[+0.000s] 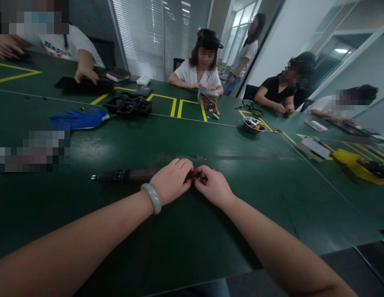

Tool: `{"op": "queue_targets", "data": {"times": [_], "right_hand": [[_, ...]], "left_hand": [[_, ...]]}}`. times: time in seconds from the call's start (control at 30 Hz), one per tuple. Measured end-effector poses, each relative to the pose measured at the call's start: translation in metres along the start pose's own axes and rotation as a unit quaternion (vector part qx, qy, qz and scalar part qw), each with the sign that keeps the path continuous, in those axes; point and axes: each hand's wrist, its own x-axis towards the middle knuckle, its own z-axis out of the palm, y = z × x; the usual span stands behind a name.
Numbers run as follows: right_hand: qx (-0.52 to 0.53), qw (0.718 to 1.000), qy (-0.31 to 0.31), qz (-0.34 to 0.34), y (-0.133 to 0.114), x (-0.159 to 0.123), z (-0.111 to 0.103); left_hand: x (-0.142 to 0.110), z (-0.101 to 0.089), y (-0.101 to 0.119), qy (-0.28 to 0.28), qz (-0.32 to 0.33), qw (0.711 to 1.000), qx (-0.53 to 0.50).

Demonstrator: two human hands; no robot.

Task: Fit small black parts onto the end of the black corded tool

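Observation:
An electric screwdriver [139, 176] with a dark brown body, black collar and silver tip lies on the green table, its tip pointing left. My left hand [171, 179], with a pale bangle at the wrist, is closed round its rear end. Right beside it, my right hand [212, 185] pinches a small dark piece [203, 179] at that end, possibly a plug; the fingers hide most of it. Whether the piece is joined to the screwdriver, I cannot tell.
A blue glove [79, 119] and black trays [128, 104] lie further back on the left. Beyond are a metal bowl [254, 125] of parts and a grey box with coloured wires [208, 97]. A yellow bin [359, 165] stands right. Several people work around the table.

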Motion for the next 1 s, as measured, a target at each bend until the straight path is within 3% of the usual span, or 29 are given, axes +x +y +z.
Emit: {"op": "queue_targets", "data": {"times": [0.23, 0.47, 0.73, 0.87, 1.0], "right_hand": [[0.039, 0.999, -0.011, 0.019, 0.006, -0.001, -0.003], [0.054, 0.998, -0.016, -0.005, 0.003, -0.007, -0.018], [0.028, 0.993, -0.082, 0.075, 0.01, -0.01, -0.033], [-0.041, 0.993, -0.077, 0.083, 0.011, -0.012, -0.037], [-0.031, 0.995, -0.052, 0.084, 0.011, -0.01, -0.029]], "left_hand": [[0.001, 0.002, -0.004, 0.001, 0.034, 0.999, -0.008], [0.001, -0.001, -0.003, -0.011, 0.029, 0.999, 0.006], [0.001, 0.0, -0.002, -0.014, 0.012, 1.0, -0.009], [0.001, 0.001, -0.003, -0.012, 0.006, 1.0, -0.011], [0.001, 0.003, -0.004, -0.012, 0.004, 1.0, -0.022]]}}
